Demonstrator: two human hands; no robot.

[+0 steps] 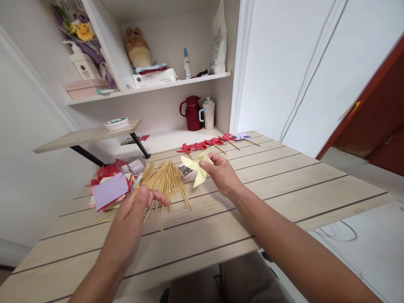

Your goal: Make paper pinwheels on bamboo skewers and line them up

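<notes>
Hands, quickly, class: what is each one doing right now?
Left hand: blurred over the wooden sticks, seemingly pinching one; grip cannot be told for sure.
Right hand: closed on the yellow paper pinwheel.

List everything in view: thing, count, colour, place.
yellow pinwheel: one, pale yellow, held in right hand
wooden sticks: a pile, tan, table centre
paper squares: a stack, purple on top, red beneath, table left
finished pinwheels: a row, red, one purple, far table edge
pin box: one, clear, beside sticks
jug: one, dark red, lower shelf
cup: one, white, beside jug
table: one, light wood
left hand: blurred, over sticks, one stick apparently pinched
right hand: pinching pinwheel
</notes>
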